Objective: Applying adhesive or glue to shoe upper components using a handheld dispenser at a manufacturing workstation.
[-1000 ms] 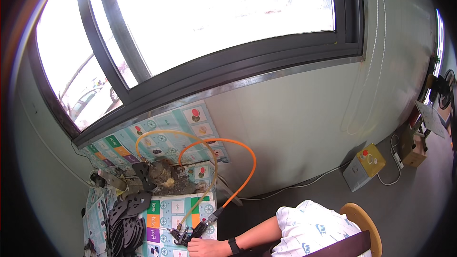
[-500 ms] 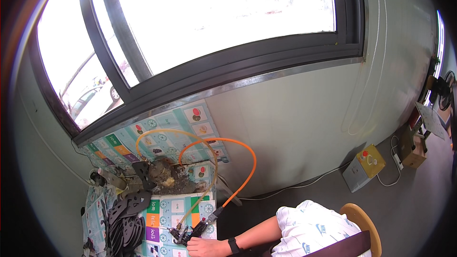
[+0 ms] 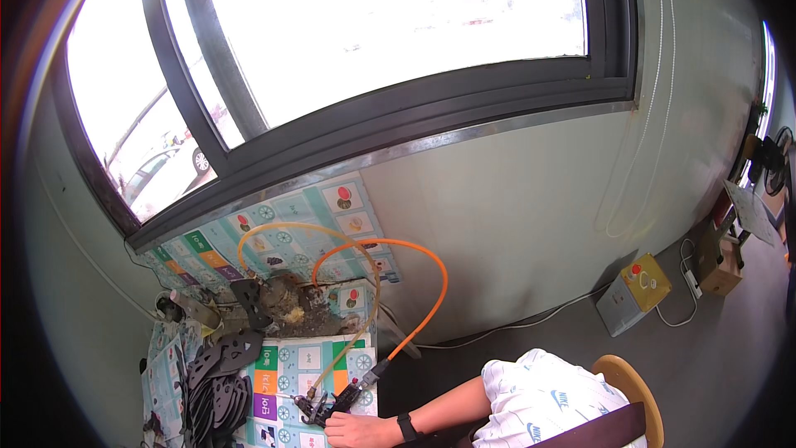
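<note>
My right hand comes in from the right at the lower edge, a dark band round its wrist. Right against it in the picture lies a black spray gun, fed by an orange hose and a yellowish, thinner hose. Whether the hand grips the gun cannot be made out; its fingers are mostly hidden or cut off by the edge. My left hand is out of view. Farther left on the patterned tabletop sits a pile of dark, flat pieces with holes.
Behind the gun is a dirty, residue-crusted patch with a dark piece standing at it. A bottle stands at the back left. A rectangular can with a red cap is on the floor to the right, beside a white cable.
</note>
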Demonstrator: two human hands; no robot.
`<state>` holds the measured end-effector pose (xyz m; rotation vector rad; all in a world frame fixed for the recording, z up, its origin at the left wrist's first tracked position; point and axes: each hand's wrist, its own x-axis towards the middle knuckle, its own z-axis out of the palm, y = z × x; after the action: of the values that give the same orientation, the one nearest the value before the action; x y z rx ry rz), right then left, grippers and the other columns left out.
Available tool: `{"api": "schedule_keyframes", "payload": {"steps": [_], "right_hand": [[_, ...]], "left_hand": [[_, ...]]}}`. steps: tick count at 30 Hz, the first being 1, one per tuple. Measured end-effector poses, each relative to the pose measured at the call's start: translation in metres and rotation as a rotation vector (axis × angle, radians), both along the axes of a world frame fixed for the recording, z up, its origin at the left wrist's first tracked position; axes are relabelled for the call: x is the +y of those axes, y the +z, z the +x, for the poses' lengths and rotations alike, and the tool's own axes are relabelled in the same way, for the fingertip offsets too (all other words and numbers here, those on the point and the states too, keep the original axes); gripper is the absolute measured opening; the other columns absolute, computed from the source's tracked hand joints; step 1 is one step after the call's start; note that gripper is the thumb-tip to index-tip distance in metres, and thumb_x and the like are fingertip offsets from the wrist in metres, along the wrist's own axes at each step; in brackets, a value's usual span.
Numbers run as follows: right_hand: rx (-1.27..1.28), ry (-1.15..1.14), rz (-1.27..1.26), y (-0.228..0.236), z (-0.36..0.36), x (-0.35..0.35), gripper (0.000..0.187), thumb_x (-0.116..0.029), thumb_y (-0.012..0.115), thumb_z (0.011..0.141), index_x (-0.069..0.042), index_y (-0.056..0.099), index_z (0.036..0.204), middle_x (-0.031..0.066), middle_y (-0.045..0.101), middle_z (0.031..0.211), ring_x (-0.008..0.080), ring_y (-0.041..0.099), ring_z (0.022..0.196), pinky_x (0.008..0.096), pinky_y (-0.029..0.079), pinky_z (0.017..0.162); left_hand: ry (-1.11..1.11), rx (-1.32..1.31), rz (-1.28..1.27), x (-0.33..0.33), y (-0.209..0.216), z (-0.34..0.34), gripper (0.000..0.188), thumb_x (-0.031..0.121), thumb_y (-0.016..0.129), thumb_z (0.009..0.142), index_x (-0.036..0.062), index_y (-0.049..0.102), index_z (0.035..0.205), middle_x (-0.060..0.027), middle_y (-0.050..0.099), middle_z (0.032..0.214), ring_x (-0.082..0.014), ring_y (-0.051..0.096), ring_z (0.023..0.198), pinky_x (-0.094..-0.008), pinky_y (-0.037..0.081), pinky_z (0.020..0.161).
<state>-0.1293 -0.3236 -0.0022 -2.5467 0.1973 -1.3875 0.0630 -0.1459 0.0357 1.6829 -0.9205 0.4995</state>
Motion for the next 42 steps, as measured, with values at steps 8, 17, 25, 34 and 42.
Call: {"api": "schedule_keyframes", "payload": {"steps": [8, 17, 25, 34, 42], "right_hand": [[-0.003, -0.017, 0.036, 0.001, 0.0, 0.001, 0.024, -0.024, 0.064, 0.096, -0.012, 0.054, 0.078, 0.0062, 0.05, 0.083, 0.0258, 0.051, 0.086, 0.0408, 0.041, 0.079], [0.016, -0.021, 0.015, 0.003, -0.002, -0.002, 0.02, -0.021, 0.064, 0.096, -0.01, 0.056, 0.081, 0.0068, 0.051, 0.083, 0.0263, 0.052, 0.085, 0.0414, 0.041, 0.079], [0.016, -0.013, 0.031, 0.003, -0.001, 0.001, 0.019, -0.021, 0.064, 0.097, -0.01, 0.055, 0.084, 0.0074, 0.05, 0.083, 0.0268, 0.052, 0.085, 0.0417, 0.041, 0.079], [0.018, -0.019, 0.048, 0.003, -0.008, -0.001, 0.021, -0.021, 0.063, 0.097, -0.011, 0.053, 0.082, 0.0089, 0.049, 0.083, 0.0276, 0.051, 0.086, 0.0421, 0.041, 0.081], [0.074, 0.077, 0.167, -0.007, 0.005, -0.013, 0.01, -0.009, 0.064, 0.085, -0.006, 0.055, 0.086, 0.015, 0.051, 0.086, 0.034, 0.051, 0.082, 0.0465, 0.04, 0.074]], "left_hand": [[-0.007, 0.026, -0.021, -0.011, -0.003, 0.003, 0.04, 0.035, 0.064, 0.105, 0.002, 0.067, 0.128, -0.0156, 0.07, 0.11, -0.0268, 0.067, 0.089, -0.039, 0.056, 0.086], [-0.019, 0.06, -0.044, -0.027, -0.008, 0.007, 0.039, 0.034, 0.064, 0.105, 0.0022, 0.067, 0.128, -0.0155, 0.069, 0.111, -0.0264, 0.067, 0.09, -0.0388, 0.056, 0.087], [-0.022, 0.089, -0.066, -0.036, -0.014, 0.012, 0.039, 0.034, 0.063, 0.106, 0.0024, 0.067, 0.128, -0.0154, 0.069, 0.112, -0.0261, 0.067, 0.091, -0.0386, 0.056, 0.088], [-0.046, 0.117, -0.089, -0.054, -0.015, 0.008, 0.038, 0.034, 0.063, 0.106, 0.0026, 0.067, 0.128, -0.0153, 0.069, 0.113, -0.0258, 0.067, 0.092, -0.0384, 0.056, 0.088], [0.672, 0.158, -0.128, 0.133, 0.005, -0.046, 0.038, 0.033, 0.063, 0.106, 0.0028, 0.067, 0.128, -0.0152, 0.068, 0.114, -0.0254, 0.066, 0.093, -0.0382, 0.056, 0.089]]}}
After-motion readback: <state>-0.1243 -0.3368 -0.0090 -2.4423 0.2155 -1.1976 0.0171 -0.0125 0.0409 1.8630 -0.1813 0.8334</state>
